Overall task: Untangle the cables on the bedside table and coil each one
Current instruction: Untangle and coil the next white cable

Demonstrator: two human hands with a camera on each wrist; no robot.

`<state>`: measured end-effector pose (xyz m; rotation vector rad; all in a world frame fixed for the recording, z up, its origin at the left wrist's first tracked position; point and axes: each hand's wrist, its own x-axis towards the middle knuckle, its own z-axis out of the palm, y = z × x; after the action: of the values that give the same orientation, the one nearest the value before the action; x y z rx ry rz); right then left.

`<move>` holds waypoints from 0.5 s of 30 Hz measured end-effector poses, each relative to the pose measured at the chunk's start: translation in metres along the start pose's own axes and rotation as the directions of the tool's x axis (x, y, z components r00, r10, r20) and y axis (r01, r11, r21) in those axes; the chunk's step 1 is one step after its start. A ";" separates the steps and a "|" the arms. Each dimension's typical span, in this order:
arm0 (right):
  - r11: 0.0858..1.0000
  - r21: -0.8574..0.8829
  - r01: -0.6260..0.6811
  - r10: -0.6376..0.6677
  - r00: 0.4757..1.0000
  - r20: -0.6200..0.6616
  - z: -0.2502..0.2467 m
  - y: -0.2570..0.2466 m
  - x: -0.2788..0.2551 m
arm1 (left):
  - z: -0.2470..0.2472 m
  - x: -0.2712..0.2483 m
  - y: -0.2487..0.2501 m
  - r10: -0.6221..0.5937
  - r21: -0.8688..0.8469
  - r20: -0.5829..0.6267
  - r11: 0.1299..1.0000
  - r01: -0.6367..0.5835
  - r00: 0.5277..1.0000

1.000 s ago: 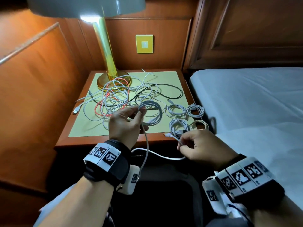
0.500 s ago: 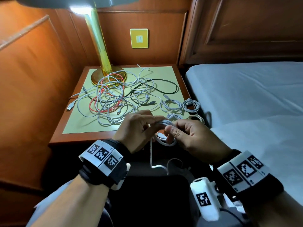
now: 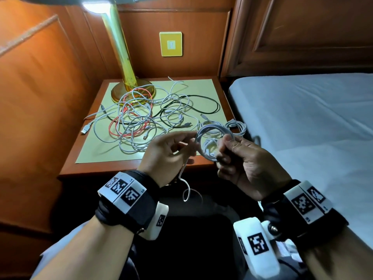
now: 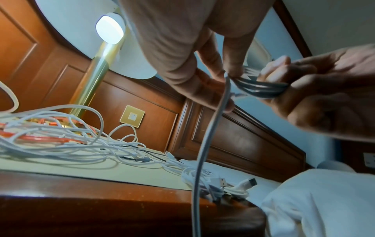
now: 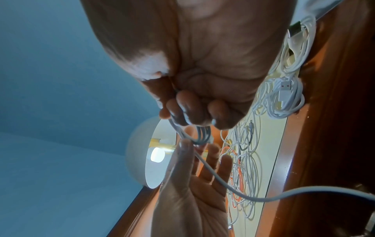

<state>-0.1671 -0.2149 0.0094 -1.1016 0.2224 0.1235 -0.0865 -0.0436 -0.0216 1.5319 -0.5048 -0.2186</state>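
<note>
Cable coil (image 3: 214,138) was pinched by the right hand (image 3: 248,162) to keep loops together; left hand (image 3: 167,152) gripped the loose tail for winding.

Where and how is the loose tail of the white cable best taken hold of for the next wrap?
Probably just below the left hand, where the tail hangs straight and free off the table edge before curling lower down. Come from the left with a thumb-and-finger pinch: the right hand already grips the coil, and the left fingers sit at the strand's top.
</note>
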 end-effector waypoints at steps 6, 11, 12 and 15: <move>0.998 0.068 0.018 -0.022 0.998 0.054 0.002 0.007 0.005 | 0.006 0.001 0.009 -0.142 -0.291 -0.035 0.948 0.125 0.989; 0.976 -0.219 -0.022 0.036 0.998 0.057 -0.001 0.009 0.004 | -0.002 0.004 -0.003 -0.003 -0.011 -0.026 1.000 0.003 1.000; 0.961 -0.270 -0.053 0.067 0.997 0.044 -0.003 0.009 0.004 | -0.005 0.004 -0.006 0.067 0.142 0.006 0.988 -0.067 0.998; 0.925 -0.359 -0.121 0.120 0.992 -0.026 -0.007 0.010 0.006 | -0.011 0.003 -0.009 0.202 0.471 0.175 0.842 -0.262 0.964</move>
<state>-0.1639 -0.2172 -0.0038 -1.4544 0.2778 0.2810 -0.0775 -0.0351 -0.0300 1.9403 -0.8876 0.0157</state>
